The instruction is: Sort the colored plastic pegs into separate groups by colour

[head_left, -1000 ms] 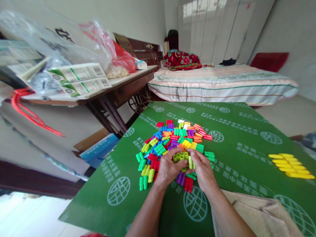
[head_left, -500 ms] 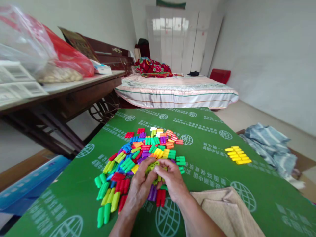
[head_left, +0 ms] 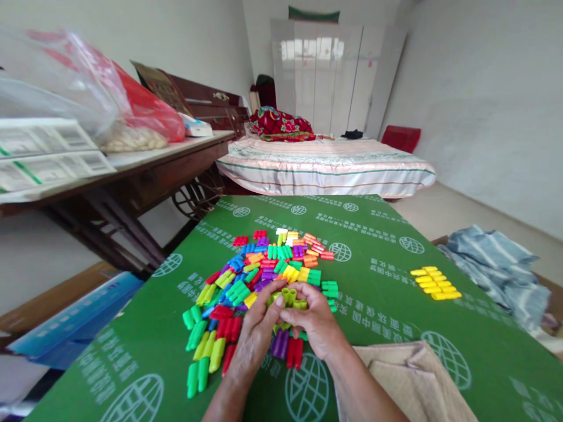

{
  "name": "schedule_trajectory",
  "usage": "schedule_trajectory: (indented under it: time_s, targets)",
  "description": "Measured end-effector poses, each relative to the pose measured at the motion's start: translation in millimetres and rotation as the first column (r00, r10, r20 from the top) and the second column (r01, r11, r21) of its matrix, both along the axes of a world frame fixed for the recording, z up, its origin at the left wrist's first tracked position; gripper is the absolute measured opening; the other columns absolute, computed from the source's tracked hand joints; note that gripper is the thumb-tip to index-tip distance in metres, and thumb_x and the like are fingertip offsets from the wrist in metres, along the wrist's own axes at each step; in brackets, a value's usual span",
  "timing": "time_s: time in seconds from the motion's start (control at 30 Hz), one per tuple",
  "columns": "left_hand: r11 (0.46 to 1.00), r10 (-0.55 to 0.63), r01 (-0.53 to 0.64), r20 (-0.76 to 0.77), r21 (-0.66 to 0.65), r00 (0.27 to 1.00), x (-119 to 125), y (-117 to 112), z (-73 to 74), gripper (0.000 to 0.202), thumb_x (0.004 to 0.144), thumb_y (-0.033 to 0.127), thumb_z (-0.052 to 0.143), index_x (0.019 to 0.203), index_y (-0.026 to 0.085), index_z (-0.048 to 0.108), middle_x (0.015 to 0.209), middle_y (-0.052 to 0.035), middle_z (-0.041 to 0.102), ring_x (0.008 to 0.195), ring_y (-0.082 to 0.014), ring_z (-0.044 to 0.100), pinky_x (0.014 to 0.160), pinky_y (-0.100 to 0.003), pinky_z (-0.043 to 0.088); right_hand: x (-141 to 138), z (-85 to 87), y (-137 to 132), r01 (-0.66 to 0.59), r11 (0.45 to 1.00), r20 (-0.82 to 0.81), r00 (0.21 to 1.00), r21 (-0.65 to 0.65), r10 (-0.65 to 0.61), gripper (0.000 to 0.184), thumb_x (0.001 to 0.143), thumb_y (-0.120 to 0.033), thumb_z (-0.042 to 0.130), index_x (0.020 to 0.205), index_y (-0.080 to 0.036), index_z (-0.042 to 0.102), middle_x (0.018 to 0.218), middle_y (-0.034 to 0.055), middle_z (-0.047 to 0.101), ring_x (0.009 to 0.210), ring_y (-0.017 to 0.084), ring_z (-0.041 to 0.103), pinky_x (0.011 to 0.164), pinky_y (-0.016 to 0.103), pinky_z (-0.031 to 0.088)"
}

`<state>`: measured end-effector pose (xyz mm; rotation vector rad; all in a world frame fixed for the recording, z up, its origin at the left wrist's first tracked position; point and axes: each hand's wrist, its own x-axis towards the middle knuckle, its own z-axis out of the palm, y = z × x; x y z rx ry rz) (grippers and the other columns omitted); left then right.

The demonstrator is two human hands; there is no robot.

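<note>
1. Together, the left hand (head_left: 260,322) and right hand (head_left: 317,319), fingers curled in, grip lime-green tube blocks (head_left: 289,296) between them, over the green board (head_left: 373,335).
2. Between the wrists lie a purple block (head_left: 280,343) and a red block (head_left: 294,353); beyond, a multicoloured heap of blocks (head_left: 238,292) spreads leftward.
3. Well to the right, yellow blocks (head_left: 435,283) sit together; nearer lies a beige cloth (head_left: 409,381).
4. Past the board stands a striped bed (head_left: 329,167).

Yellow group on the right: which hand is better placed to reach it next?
Probably the right hand: it is nearer the yellow group than the left hand. Both hold lime pieces, so it should let go first.
</note>
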<state>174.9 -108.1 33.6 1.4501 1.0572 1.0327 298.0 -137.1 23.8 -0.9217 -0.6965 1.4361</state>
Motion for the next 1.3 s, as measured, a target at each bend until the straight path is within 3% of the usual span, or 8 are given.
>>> schedule_trajectory:
  time_s: [0.47, 0.63, 0.77, 0.87, 0.97, 1.07, 1.17, 1.3]
  targets:
    - [0.999, -0.048, 0.047, 0.02, 0.027, 0.999, 0.4, -9.0, -0.9, 0.043, 0.084, 0.046, 0.054, 0.117, 0.02, 0.064, 0.125, -0.0064, 0.063, 0.119, -0.0256, 0.054, 0.105, -0.039, 0.041, 0.1, -4.9, -4.6, 0.013, 1.0, -0.065, 0.998, -0.009, -0.014, 0.047, 0.05, -0.016, 0.078, 0.095, -0.019, 0.065, 0.07, -0.0053, 0.061, 0.053, 0.008, 0.054, 0.042, 0.018, 0.043]
    - [0.996, -0.074, 0.072, 0.048, 0.046, 0.996, 0.3, -7.8, -9.5, 0.052, 0.084, 0.052, 0.052, 0.125, 0.02, 0.059, 0.131, -0.008, 0.06, 0.122, -0.0261, 0.052, 0.104, -0.04, 0.043, -0.7, -1.0, -9.0, 0.005, 1.0, -0.068, 0.998, 0.011, -0.004, 0.049, 0.052, -0.014, 0.079, 0.098, -0.02, 0.063, 0.071, -0.0057, 0.061, 0.055, 0.008, 0.054, 0.045, 0.018, 0.042]
    - [0.996, -0.04, 0.031, 0.107, 0.085, 0.993, -1.7, -5.7, -11.5, 0.058, 0.081, 0.054, 0.056, 0.126, 0.018, 0.058, 0.131, -0.0123, 0.059, 0.121, -0.0284, 0.053, 0.104, -0.044, 0.043, 11.1, 10.2, -11.6, 0.033, 0.999, 0.037, 0.999, 0.015, -0.034, 0.052, 0.052, -0.016, 0.08, 0.1, -0.02, 0.062, 0.073, -0.0049, 0.063, 0.057, 0.009, 0.054, 0.046, 0.019, 0.042]
    - [0.997, 0.013, -0.024, 0.145, 0.074, 0.989, -4.8, -3.3, -5.3, 0.055, 0.081, 0.053, 0.058, 0.123, 0.016, 0.059, 0.128, -0.0137, 0.061, 0.119, -0.0298, 0.055, 0.101, -0.045, 0.045, 38.1, 19.1, -14.0, 0.124, 0.992, 0.229, 0.966, 0.013, -0.124, 0.056, 0.052, -0.019, 0.08, 0.104, -0.02, 0.061, 0.075, -0.0041, 0.064, 0.059, 0.011, 0.056, 0.048, 0.021, 0.043]
    - [0.994, 0.063, -0.075, 0.147, 0.082, 0.987, -8.1, 1.2, -0.3, 0.053, 0.08, 0.054, 0.057, 0.116, 0.016, 0.063, 0.124, -0.0132, 0.063, 0.118, -0.0306, 0.056, 0.097, -0.043, 0.048, 82.3, 17.7, -19.2, 0.239, 0.97, 0.517, 0.825, 0.049, -0.229, 0.054, 0.056, -0.022, 0.075, 0.107, -0.021, 0.06, 0.081, -0.0025, 0.066, 0.064, 0.014, 0.058, 0.052, 0.023, 0.045]
    - [0.988, 0.115, -0.127, 0.121, 0.09, 0.986, -10.2, 6.0, -0.7, 0.052, 0.08, 0.057, 0.057, 0.113, 0.017, 0.063, 0.121, -0.012, 0.064, 0.116, -0.0305, 0.057, 0.094, -0.041, 0.049, 135.3, 1.9, -27.6, 0.295, 0.946, 0.791, 0.544, 0.133, -0.28, 0.046, 0.06, -0.023, 0.068, 0.105, -0.021, 0.062, 0.089, 0.0002, 0.067, 0.076, 0.018, 0.062, 0.068, 0.031, 0.051]
    - [0.983, 0.141, -0.152, 0.108, 0.1, 0.984, -11.5, 9.5, -3.8, 0.051, 0.079, 0.056, 0.057, 0.111, 0.017, 0.064, 0.12, -0.0108, 0.065, 0.115, -0.0299, 0.057, 0.093, -0.04, 0.048, 183.1, -21.0, -36.9, 0.267, 0.931, 0.925, 0.216, 0.251, -0.311, 0.042, 0.063, -0.018, 0.059, 0.105, -0.022, 0.062, 0.105, 0.0042, 0.066, 0.094, 0.022, 0.063, 0.088, 0.04, 0.049]
    - [0.985, 0.138, -0.147, 0.098, 0.086, 0.986, -11.6, 11.3, -5.5, 0.049, 0.078, 0.056, 0.06, 0.109, 0.018, 0.064, 0.12, -0.0101, 0.065, 0.114, -0.0295, 0.057, 0.094, -0.039, 0.047, 223.0, -44.1, -47.0, 0.1, 0.962, 0.966, -0.065, 0.254, -0.249, 0.05, 0.062, -0.005, 0.047, 0.106, -0.022, 0.061, 0.107, 0.0051, 0.062, 0.101, 0.021, 0.06, 0.092, 0.038, 0.048]
